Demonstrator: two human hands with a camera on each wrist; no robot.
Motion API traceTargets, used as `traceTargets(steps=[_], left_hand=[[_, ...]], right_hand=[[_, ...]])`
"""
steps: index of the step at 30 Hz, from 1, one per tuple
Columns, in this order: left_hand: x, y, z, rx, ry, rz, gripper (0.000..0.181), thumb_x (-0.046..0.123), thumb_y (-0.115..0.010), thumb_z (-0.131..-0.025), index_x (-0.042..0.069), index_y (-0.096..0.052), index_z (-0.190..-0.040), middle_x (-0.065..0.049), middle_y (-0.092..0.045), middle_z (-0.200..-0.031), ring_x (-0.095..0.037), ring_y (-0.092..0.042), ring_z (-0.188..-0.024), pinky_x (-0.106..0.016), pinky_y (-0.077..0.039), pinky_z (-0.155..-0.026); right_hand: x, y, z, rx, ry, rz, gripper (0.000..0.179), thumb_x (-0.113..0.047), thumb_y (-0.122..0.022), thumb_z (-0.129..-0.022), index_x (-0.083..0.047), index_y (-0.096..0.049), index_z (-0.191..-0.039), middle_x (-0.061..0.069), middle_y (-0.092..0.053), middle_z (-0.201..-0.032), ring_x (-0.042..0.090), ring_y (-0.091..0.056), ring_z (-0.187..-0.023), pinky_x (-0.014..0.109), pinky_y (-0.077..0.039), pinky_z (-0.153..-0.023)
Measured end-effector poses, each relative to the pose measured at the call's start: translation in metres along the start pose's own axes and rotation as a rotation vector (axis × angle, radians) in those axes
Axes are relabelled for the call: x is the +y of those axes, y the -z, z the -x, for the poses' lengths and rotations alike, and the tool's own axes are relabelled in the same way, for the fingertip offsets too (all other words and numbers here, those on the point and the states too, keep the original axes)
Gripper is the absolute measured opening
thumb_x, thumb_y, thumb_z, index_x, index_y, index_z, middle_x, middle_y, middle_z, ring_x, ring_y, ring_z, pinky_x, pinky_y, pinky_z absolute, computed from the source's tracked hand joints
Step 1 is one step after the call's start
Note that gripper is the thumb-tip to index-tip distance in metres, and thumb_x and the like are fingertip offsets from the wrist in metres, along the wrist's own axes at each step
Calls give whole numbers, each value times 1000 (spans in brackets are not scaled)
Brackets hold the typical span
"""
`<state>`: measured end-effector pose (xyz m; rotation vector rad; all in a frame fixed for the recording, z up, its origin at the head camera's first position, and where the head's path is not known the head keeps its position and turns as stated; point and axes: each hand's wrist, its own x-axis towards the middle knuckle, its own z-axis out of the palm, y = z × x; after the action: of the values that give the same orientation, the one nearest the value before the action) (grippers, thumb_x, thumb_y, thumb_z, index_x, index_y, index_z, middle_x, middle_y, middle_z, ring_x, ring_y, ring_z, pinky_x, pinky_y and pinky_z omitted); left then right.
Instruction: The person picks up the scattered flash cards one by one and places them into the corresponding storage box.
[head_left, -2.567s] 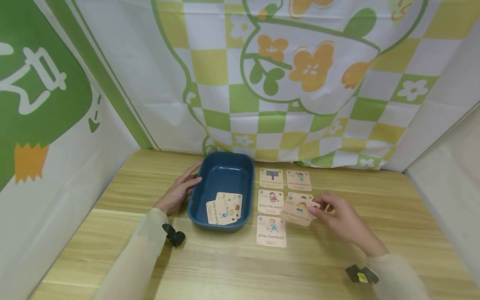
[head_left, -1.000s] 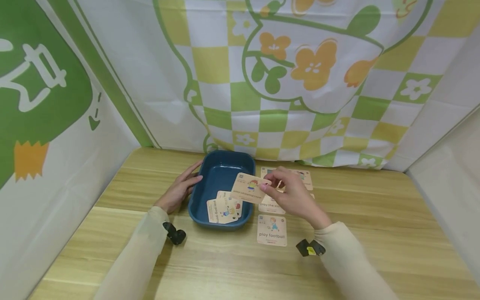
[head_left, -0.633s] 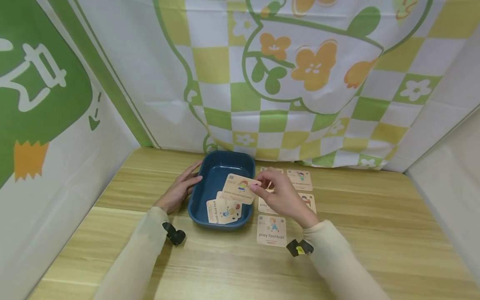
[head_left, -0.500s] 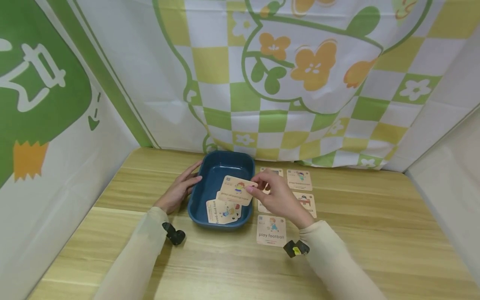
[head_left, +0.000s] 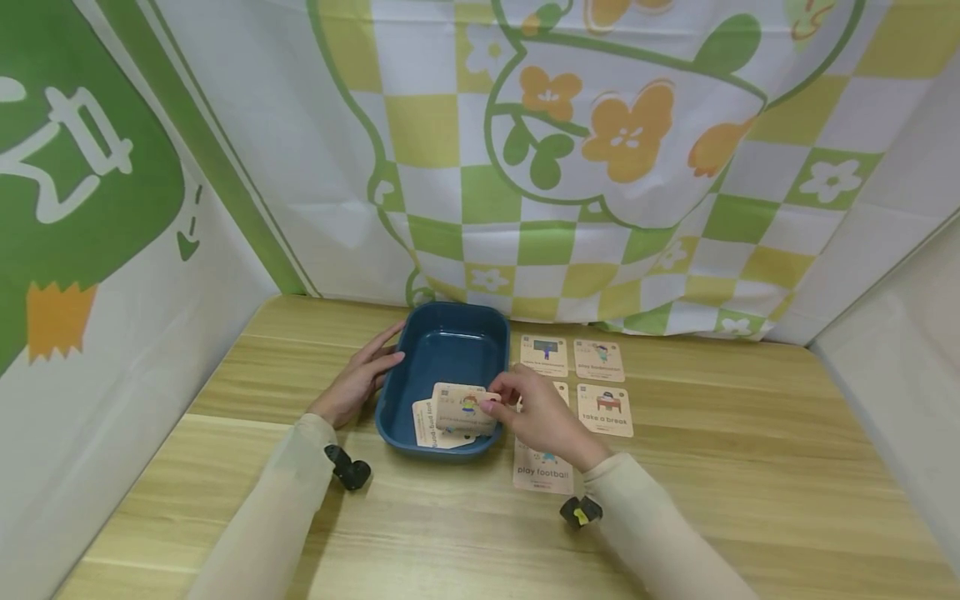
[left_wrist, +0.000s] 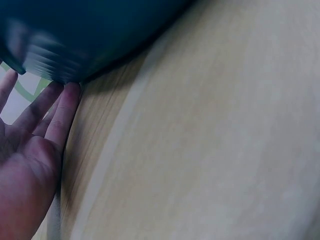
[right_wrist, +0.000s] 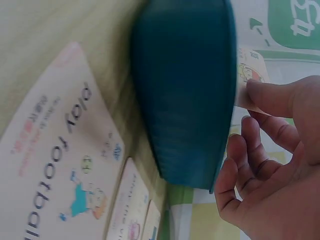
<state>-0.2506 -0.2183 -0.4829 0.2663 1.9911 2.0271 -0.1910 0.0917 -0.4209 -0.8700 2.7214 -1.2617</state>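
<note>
My right hand pinched a picture card at its right edge, thumb above and forefinger beneath, the other fingers loosely curled outside the wall of a dark blue rectangular tub. The card, printed with a small child in a yellow top, was over the near end of the tub; I could not tell whether it touched those below. Under it, on the tub's floor, a "play ping-pong" card showed at the left, its lettering running sideways.

My left hand was at the tub's left side, thumb against the rim, the fingers straight and a little apart, with fingertips touching the outer wall near the tabletop.

Right of the tub, more cards lay face up on the wood-grain table in two columns. The left column had a blackboard card at the back, then a "play the…" card mostly behind my right hand, then a "play football" card nearest me. In the other column, a "play badminton" card lay behind a "take a break" card. A checked, flowered cloth hung at the back.
</note>
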Motion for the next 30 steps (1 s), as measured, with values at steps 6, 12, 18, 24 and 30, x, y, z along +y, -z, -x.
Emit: traceTargets(steps=[6,12,18,24,30], left_hand=[[0,0,0,5,4,-4,63,23,-50,-108,24,-21,-164,-25,-30,-158,-42,-41,-139,-26,-46,-100],[1,-1,0,14,11,-10,63,23,-50,-108,24,-21,-164,-24,-30,-159,-41,-41,-139,-26,-46,-100],[1,-1,0,16,8,-2,64,23,-50,-108,23,-21,-164,-24,-30,-159,-41,-40,-139,-24,-46,-98],[-1,-1,-1,18,6,-2,63,23,-50,-108,24,-21,-164,-24,-30,-159,-41,-40,-139,-24,-46,-98],[0,-1,0,17,5,-4,63,23,-50,-108,24,-20,-164,-24,-30,-159,-41,-40,-140,-23,-46,-98]], right_hand=[[2,-5,1,-30,-11,39,6,-15,-75,-94,-13,-72,-90,-2,-52,-82,14,-51,-76,29,-44,-67],[3,-7,1,-34,-28,110,7,-18,-76,-93,-12,-73,-93,0,-51,-82,14,-46,-74,29,-40,-65],[2,-6,1,-39,-43,140,11,-18,-76,-93,-8,-74,-98,2,-50,-82,15,-44,-72,29,-37,-63],[2,-4,2,-32,-47,148,14,-18,-78,-92,-8,-74,-99,1,-51,-81,15,-45,-73,28,-38,-63],[2,-3,2,-21,-53,146,22,-20,-80,-90,-8,-73,-107,0,-52,-82,15,-47,-76,29,-41,-65]])
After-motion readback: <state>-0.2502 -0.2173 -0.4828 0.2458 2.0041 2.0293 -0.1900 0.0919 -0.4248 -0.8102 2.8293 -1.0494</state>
